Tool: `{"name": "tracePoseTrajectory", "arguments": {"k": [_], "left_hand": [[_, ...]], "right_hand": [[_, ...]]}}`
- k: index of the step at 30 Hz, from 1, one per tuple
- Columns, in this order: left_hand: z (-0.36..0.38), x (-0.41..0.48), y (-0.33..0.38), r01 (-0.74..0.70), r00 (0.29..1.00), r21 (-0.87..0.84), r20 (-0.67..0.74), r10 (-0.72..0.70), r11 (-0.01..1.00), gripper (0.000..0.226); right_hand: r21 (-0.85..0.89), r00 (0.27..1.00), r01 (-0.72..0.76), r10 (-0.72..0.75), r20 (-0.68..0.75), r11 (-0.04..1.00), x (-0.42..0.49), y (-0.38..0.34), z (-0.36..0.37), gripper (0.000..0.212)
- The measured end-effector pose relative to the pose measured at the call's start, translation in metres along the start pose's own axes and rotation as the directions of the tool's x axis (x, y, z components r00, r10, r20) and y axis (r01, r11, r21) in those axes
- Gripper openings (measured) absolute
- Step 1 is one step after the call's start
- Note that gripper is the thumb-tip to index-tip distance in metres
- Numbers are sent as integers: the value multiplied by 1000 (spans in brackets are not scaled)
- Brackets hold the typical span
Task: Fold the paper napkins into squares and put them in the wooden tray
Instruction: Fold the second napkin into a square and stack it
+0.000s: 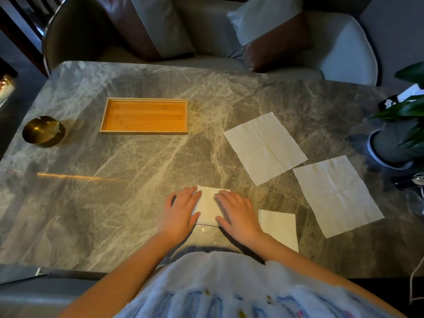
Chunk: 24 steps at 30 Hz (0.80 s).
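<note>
- The folded napkin [207,207] lies on the counter [114,191] directly in front of the person, under both hands. The left hand [181,210] presses its left part and the right hand [237,212] its right part.
- Neither grip is closed: the fingers lie straight and flat, pressing only and holding nothing.
- It looks like thin paper, so probably very light, limp and easily torn. It may slide on the polished stone and spring open at the fold.
- It is best taken by pinching the folded edge through all layers.
- A second folded napkin [278,226] sits just beside the right wrist. The near open napkin [337,195] and far open napkin [263,146] lie further right.
- The wooden tray [144,132] stands well apart, far left, with nothing in it.
</note>
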<state>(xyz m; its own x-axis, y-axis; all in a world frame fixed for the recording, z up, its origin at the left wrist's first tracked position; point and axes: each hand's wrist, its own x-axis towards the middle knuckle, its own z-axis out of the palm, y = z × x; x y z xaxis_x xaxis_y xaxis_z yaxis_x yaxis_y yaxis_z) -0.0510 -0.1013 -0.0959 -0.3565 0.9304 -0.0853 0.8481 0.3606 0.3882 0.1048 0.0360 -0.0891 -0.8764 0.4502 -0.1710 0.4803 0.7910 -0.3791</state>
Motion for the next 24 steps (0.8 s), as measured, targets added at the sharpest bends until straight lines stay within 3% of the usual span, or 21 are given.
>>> {"name": "tracePoseTrajectory", "arguments": {"k": [3,7,15,24], "left_hand": [[12,3,6,-96,988,194,139,70,976,62],[23,2,5,-115,979,299,196,57,948,63],[30,0,-2,-83,961,276,277,4,957,65],[26,-7,-8,49,946,249,300,-125,967,69]], "right_hand": [[-102,986,52,-34,166,993,6,-4,9,68],[-184,968,38,10,249,982,9,0,19,71],[-215,961,6,54,270,977,6,8,29,73],[-141,956,-57,95,279,988,-1,12,24,74]]}}
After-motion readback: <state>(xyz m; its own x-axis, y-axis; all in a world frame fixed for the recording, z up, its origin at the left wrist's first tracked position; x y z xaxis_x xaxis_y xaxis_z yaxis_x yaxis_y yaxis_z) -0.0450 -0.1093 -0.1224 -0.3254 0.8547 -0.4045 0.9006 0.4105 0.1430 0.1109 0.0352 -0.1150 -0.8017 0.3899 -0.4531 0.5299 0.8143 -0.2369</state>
